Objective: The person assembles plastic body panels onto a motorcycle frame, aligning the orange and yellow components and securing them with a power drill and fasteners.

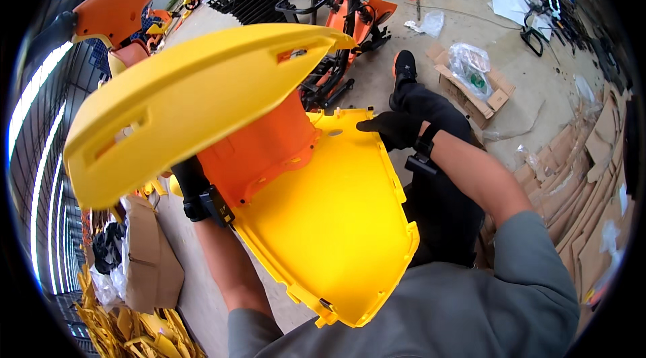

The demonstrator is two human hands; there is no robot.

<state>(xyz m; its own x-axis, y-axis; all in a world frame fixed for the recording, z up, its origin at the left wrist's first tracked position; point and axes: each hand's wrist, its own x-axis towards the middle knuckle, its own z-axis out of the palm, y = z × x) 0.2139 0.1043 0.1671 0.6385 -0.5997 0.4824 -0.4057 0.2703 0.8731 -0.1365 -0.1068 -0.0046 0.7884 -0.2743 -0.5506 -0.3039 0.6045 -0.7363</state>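
Note:
A large yellow plastic shell [330, 223] lies tilted across my lap, its hollow inside facing up and clips along its rim. An orange plastic panel [262, 149] joins its far left part. Above that spreads a curved yellow panel [202, 82] with slots. My right hand [393, 130], in a black glove, grips the shell's far right edge, thumb over the rim. My left hand [190, 175], also gloved, reaches up beside the orange panel. The curved yellow panel hides its fingers, so its hold cannot be made out.
An orange scooter body [118, 11] with handlebars stands at the far left, and a black-framed orange one [350, 21] ahead. An open carton [474, 85] with plastic bags sits ahead right. Flattened cardboard [572, 169] covers the right floor; another carton [151, 257] stands left.

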